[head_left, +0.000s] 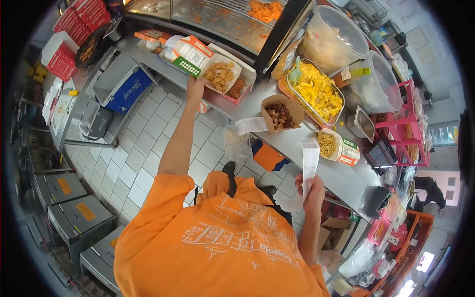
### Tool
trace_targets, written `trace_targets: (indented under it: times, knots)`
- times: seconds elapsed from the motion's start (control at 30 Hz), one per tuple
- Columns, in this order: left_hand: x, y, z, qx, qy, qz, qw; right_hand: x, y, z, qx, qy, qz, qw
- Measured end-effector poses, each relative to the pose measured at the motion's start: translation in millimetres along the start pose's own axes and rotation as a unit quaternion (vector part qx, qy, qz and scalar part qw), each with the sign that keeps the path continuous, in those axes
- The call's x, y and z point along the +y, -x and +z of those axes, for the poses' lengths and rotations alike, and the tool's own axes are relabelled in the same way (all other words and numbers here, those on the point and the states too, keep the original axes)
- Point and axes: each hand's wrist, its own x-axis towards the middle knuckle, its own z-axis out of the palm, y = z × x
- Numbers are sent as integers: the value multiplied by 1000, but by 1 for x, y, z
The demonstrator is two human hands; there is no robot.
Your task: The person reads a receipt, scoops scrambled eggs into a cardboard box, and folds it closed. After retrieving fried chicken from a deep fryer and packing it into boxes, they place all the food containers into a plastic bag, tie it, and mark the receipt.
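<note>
My left hand is at the counter's front edge, closed on the near side of a paper food box with a green patterned flap; its fingertips are partly hidden. Beside it, an open box of fried pieces rests in a larger box with a piece of breaded chicken. My right hand pinches a long white paper receipt, held upright. Nearest to that hand on the counter is a small box of noodle-like food. Further left stands a brown box of dark glazed pieces, with another receipt next to it.
A metal tray of yellow food sits behind the boxes, near two large clear tubs. A heated display case borders the back. A tablet and a pink rack stand at right. A blue cooler is at left.
</note>
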Motion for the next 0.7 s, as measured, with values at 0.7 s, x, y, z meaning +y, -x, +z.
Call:
trace_targets:
  times: [0.7]
  knots:
    - [3, 187, -17, -100, 71, -63, 990, -79, -189, 323, -58, 557, -601, 569]
